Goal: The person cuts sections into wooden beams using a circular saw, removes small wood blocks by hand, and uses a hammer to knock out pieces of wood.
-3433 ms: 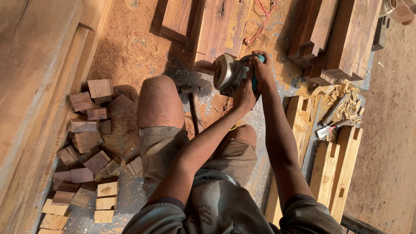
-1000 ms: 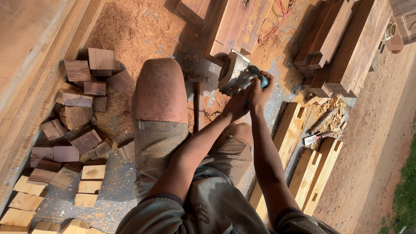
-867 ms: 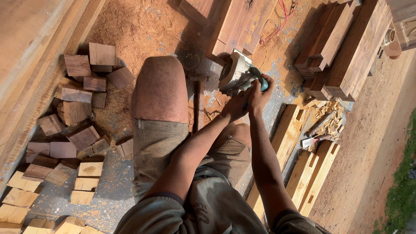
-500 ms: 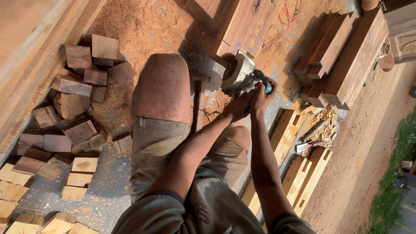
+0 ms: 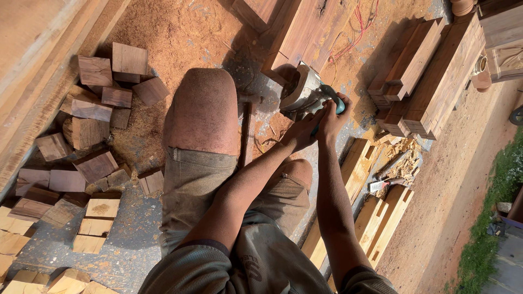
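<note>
Here both hands close on one power tool (image 5: 305, 92), seemingly an angle grinder: the left hand (image 5: 298, 132) grips its near side, the right hand (image 5: 332, 117) wraps the teal handle. The tool sits far of centre, over a reddish plank (image 5: 305, 32) on the sawdust-strewn floor (image 5: 180, 32). Left lie roughly twenty wood blocks (image 5: 90, 117); one hammer (image 5: 246, 130) lies beside the knee (image 5: 202, 109).

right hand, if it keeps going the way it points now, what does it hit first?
The right hand points up-frame and already grips the grinder. Past that, likely the reddish wood plank, though depth is unclear.
</note>
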